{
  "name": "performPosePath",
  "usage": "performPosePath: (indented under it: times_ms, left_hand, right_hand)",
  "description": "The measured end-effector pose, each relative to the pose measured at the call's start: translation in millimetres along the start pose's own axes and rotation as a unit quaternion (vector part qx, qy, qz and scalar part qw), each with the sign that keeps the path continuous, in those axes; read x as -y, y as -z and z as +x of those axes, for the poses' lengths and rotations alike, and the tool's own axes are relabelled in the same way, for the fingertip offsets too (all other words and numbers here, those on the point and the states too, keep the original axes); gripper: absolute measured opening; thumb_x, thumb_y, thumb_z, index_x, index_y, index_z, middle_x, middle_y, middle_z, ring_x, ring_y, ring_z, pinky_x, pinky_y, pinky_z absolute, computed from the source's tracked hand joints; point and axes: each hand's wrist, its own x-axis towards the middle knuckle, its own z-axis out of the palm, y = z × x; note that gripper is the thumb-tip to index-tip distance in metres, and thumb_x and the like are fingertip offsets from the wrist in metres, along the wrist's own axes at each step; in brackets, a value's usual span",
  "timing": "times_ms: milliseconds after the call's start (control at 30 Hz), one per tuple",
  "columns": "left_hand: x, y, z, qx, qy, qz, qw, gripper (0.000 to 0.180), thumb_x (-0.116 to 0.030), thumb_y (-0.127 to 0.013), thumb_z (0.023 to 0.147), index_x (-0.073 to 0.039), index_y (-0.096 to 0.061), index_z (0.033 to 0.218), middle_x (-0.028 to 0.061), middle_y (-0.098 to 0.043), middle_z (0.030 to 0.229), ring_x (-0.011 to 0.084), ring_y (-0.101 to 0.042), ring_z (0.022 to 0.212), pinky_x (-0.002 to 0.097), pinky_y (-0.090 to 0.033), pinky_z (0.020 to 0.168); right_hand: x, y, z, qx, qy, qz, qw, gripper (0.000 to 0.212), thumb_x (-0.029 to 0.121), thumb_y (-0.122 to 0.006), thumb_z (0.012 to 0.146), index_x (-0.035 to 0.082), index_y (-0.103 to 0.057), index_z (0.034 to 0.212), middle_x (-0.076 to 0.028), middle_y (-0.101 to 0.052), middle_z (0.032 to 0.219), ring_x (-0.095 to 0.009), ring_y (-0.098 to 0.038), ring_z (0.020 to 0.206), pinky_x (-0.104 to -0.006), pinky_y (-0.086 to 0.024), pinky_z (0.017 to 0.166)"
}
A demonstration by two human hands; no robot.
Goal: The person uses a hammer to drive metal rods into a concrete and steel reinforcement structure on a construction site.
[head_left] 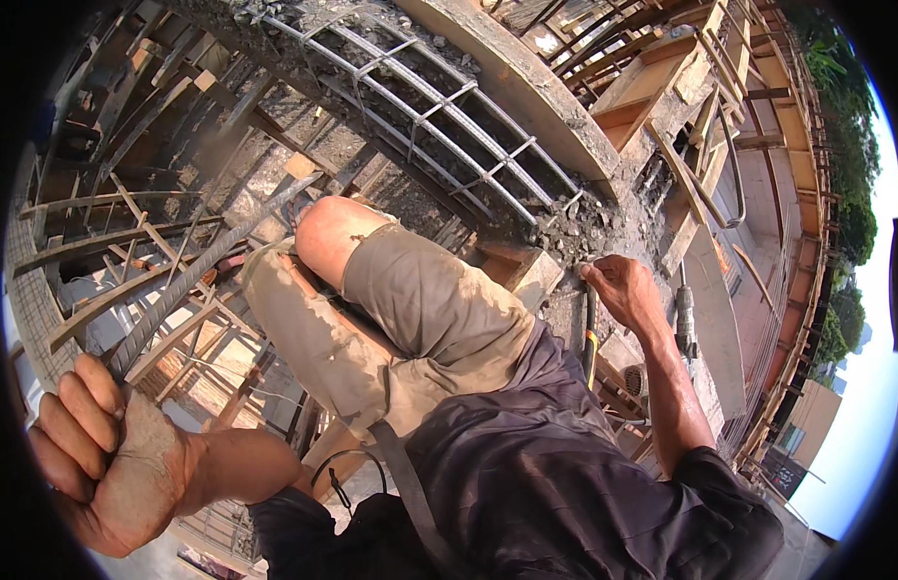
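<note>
My left hand (111,464), at the lower left, is wrapped round a ribbed steel bar (183,273). The bar slants up and away, past my bare knee. My right hand (625,293) is closed over the edge of broken concrete rubble (584,224). Its fingertips are curled, and I cannot make out whether anything is in them. Just under it runs a dark hose or cable (591,324) with a yellow part. Beside my right forearm stands a grey power tool with a bit (685,321). Beyond my knees lies a cage of steel reinforcing bars (437,108) in a beam trough.
Wooden formwork boards (652,82) and loose planks stand at the upper right. A bent steel bar (718,208) curves near them. On the left, a drop opens below me, crossed by many timber props (120,232). A concrete beam wall (526,72) borders the cage.
</note>
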Motion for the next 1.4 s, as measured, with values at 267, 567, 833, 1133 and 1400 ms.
performPosePath:
  times_ms: [267,567,833,1133,1400]
  left_hand:
    - [-41,-31,-124,0.438,0.101,-0.286,0.846,0.057,-0.050,-0.029,0.105,-0.017,-0.027,0.058,-0.0034,-0.025,0.052,0.0096,-0.018,0.046,0.0285,-0.020,0.050]
    - [-25,-77,-229,0.440,-0.218,-0.178,0.853,0.066,-0.056,-0.078,0.080,-0.011,-0.057,0.124,0.0075,-0.057,0.112,0.0238,-0.058,0.107,0.0431,-0.044,0.091]
    - [124,45,-136,0.435,-0.103,0.311,0.839,0.029,-0.030,-0.076,0.086,-0.009,-0.069,0.104,0.0096,-0.062,0.112,0.0301,-0.060,0.109,0.0419,-0.046,0.093]
    - [200,134,-151,0.410,-0.071,0.555,0.720,0.045,-0.036,-0.072,0.083,-0.014,-0.064,0.121,0.0106,-0.053,0.132,0.0306,-0.043,0.133,0.0491,-0.029,0.111]
    - [214,121,-148,0.426,-0.073,0.558,0.709,0.037,-0.034,-0.071,0.082,-0.016,-0.068,0.114,0.0086,-0.055,0.131,0.0286,-0.045,0.131,0.0487,-0.029,0.110]
  right_hand:
    - [189,4,-69,-0.079,0.611,0.244,0.749,0.069,0.018,-0.076,0.078,0.005,-0.046,0.139,-0.021,-0.056,0.122,-0.037,-0.054,0.116,-0.0463,-0.046,0.096]
    - [106,43,-45,-0.154,0.384,0.567,0.712,0.046,0.043,-0.063,0.096,0.009,-0.044,0.074,-0.001,-0.039,0.061,-0.016,-0.037,0.052,-0.0316,-0.035,0.048]
    - [81,87,-39,-0.304,0.300,0.661,0.617,0.059,0.056,-0.048,0.102,0.019,-0.026,0.062,0.006,-0.018,0.053,-0.008,-0.013,0.045,-0.0255,-0.014,0.041]
    - [91,81,42,-0.334,0.355,0.615,0.620,0.055,0.051,-0.049,0.103,0.016,-0.029,0.066,0.003,-0.019,0.052,-0.010,-0.019,0.043,-0.0281,-0.021,0.042]
    - [23,-35,177,-0.173,0.278,0.429,0.842,0.042,0.039,-0.063,0.100,0.005,-0.057,0.075,0.001,-0.050,0.066,-0.010,-0.044,0.062,-0.0285,-0.039,0.061]
